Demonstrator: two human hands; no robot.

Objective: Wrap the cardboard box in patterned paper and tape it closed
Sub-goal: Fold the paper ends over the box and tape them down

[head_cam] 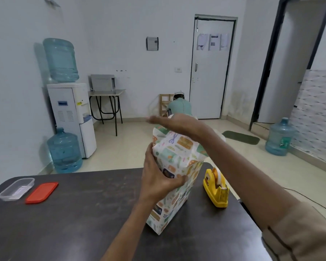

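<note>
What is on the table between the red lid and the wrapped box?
Nothing: the head view shows only bare dark table between the red lid and the wrapped box.

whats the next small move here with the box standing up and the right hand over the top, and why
Probably press the right hand down to flatten the loose paper at the top of the wrapped box. The left hand already steadies its side, the top flaps stand unfolded, and the tape dispenser waits beside it.
</note>
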